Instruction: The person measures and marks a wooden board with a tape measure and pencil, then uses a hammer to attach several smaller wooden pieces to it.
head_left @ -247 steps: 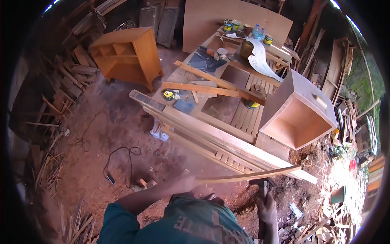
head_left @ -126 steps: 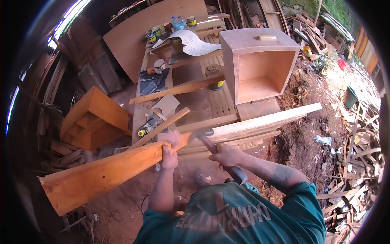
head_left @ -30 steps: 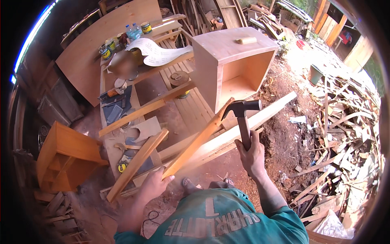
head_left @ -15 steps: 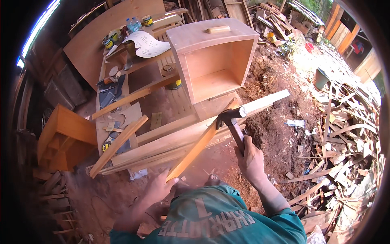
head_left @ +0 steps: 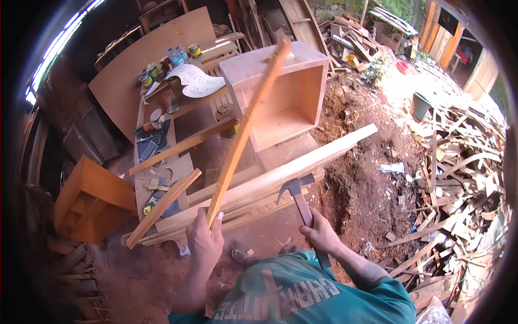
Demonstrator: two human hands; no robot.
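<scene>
Head view, looking down on an outdoor woodworking spot, with the workbench point(head_left: 162, 178) as landmark; the left hand point(head_left: 205, 240) is clenched round the lower end of a long thin slat point(head_left: 245, 127), which rises steeply from in front of the bench and leans away over it, its top end crossing the upper edge of an open wooden box point(head_left: 280, 94) that stands on its side on the bench; the right hand point(head_left: 322, 236) grips the handle of a claw hammer point(head_left: 300, 200), head up, hovering just in front of the bench and close to a long pale plank point(head_left: 280, 173) lying along the bench's near edge; the slat is loose and held free, nothing looks fastened to it, so any fitting or nailing appears undone; on the bench's left part lie two shorter slats point(head_left: 164, 208), small tins point(head_left: 152, 73), a bottle point(head_left: 175, 55) and a curved white cutout point(head_left: 197, 81); left of the bench stands an orange cabinet point(head_left: 94, 202) on the red earth; right of the bench, well apart, sprawls a heap of offcuts point(head_left: 458, 189); the box and the plank crowd the space where the slat swings.
</scene>
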